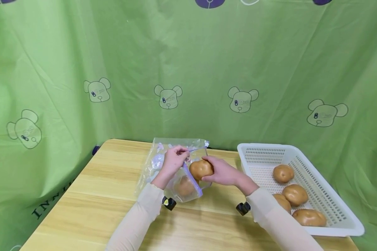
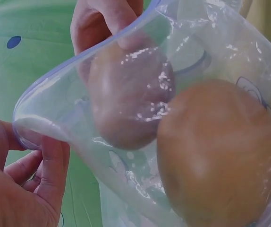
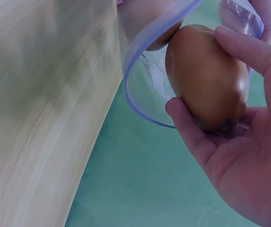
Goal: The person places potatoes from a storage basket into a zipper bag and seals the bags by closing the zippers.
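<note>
A clear plastic zip bag [image 1: 158, 153] with a purple-edged mouth lies over the table. My left hand [image 1: 174, 161] pinches the edge of its mouth, holding it apart; the left wrist view shows the purple rim between thumb and fingers. One potato [image 2: 220, 156] rests inside the bag, seen through the film. In my right hand [image 1: 223, 170] is a second brown potato [image 3: 208, 78], gripped between thumb and fingers at the bag's mouth. The left wrist view shows this potato's lower part through the plastic, beside the one inside.
To the right stands a white perforated plastic basket [image 1: 330, 195] holding several potatoes [image 1: 295, 195]. The wooden table [image 1: 91, 188] runs up to a green curtain [image 1: 204, 59] with bear prints. Small black devices [image 1: 243, 208] show beneath both wrists.
</note>
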{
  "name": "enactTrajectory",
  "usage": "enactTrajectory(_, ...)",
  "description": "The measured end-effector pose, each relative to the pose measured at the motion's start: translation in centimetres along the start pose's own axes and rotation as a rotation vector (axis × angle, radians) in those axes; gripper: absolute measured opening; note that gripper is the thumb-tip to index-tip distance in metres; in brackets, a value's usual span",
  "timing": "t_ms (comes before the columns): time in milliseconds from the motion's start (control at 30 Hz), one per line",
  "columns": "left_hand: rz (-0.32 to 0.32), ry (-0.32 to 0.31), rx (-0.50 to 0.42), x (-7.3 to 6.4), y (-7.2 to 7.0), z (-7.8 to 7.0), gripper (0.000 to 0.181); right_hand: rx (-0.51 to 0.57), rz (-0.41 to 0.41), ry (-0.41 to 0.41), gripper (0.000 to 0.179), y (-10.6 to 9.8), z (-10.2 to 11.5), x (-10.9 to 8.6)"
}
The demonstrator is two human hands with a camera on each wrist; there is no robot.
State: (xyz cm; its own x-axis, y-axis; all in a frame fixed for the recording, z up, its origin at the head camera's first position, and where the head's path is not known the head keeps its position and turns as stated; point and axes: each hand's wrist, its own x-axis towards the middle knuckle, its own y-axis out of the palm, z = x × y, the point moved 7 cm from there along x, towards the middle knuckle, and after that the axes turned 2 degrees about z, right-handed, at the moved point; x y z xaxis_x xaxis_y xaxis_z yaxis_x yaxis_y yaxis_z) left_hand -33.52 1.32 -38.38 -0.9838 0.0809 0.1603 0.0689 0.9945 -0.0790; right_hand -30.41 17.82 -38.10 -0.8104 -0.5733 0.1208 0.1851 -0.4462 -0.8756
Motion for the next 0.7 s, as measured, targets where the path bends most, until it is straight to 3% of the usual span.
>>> enactTrajectory(367, 0.016, -0.002, -0.004, 0.0, 0.3, -0.3, 0.013, 0.013, -0.009, -0.005, 0.073, 0.7, -0.4, 0.7)
enactTrajectory(700, 0.006, -0.008, -0.019, 0.1, 0.4, -0.3, 0.014, 0.044, 0.038, -0.029, 0.069, 1.3, -0.2, 0.8)
